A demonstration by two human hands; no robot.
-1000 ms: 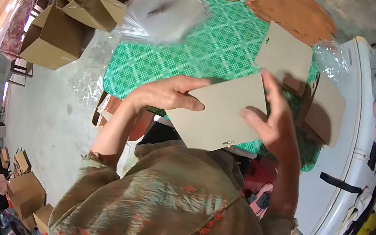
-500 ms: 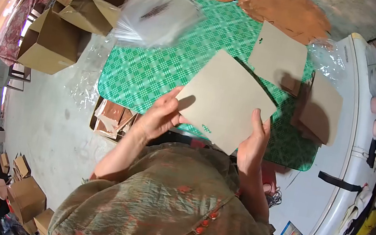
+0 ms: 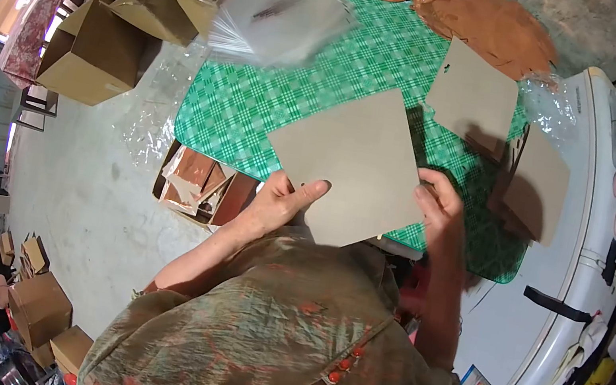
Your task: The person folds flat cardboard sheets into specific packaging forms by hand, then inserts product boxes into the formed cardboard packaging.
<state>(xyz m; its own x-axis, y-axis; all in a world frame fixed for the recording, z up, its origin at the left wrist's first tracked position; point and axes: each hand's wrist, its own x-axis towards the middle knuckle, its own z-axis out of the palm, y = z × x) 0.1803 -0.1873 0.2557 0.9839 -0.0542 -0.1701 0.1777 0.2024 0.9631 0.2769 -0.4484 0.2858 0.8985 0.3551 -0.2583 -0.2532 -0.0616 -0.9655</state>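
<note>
- Head view is showing one beige card [image 3: 353,159], which is being held, a little tilted, over the near edge of the table [image 3: 231,116].
- The left hand [image 3: 282,201] is gripping narrowly the lower left edge; its thumb [image 3: 317,188] is pressing on the top face, and the card is hiding what is under it.
- The right hand [image 3: 438,199] is holding the right edge, also narrowly, with the fingertips close together.
- In my judgement, the step in hand is holding the card flat and looking it over; whether it is one sheet or several, I cannot tell.
- The next move, I think, is calling for an even, light hold at both edges, so that the card is not bending or slipping.
- Beyond the right hand, an upper card [image 3: 469,89] is lying on the table, and a card pile [image 3: 539,181] is lying near the white chest [image 3: 523,307].
- Clear sleeves [image 3: 291,20] are lying fanned at the far left, and brown leather [image 3: 495,29] is lying at the far side.
</note>
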